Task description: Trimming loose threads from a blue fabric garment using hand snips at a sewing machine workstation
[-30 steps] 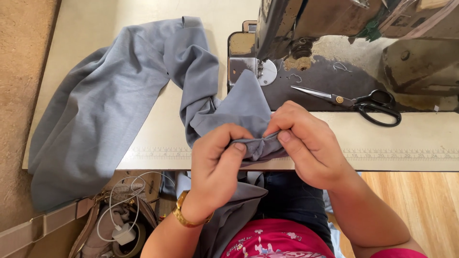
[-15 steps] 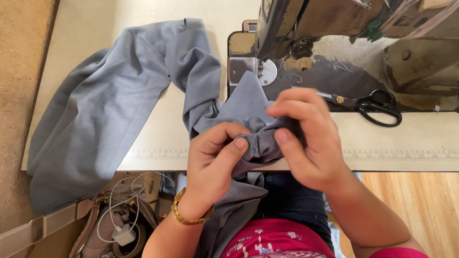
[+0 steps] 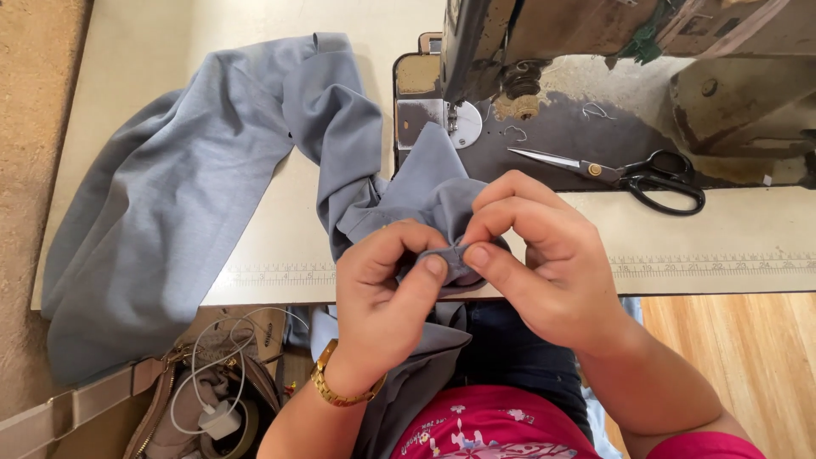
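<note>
Right hand (image 3: 552, 255) dropped back; both hands' fingers pinch grey cloth (image 3: 204, 187) edge over table rim (image 3: 731, 285).

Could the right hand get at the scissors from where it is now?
Probably yes. The scissors lie in the open on the sewing machine bed, just beyond the right hand, with nothing between them. But that hand is pinching the grey cloth and would have to let go first.

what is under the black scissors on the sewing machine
The black scissors lie flat on the dark, worn bed of the sewing machine, blades pointing left. Whatever sits below that bed is covered and cannot be seen.
</note>
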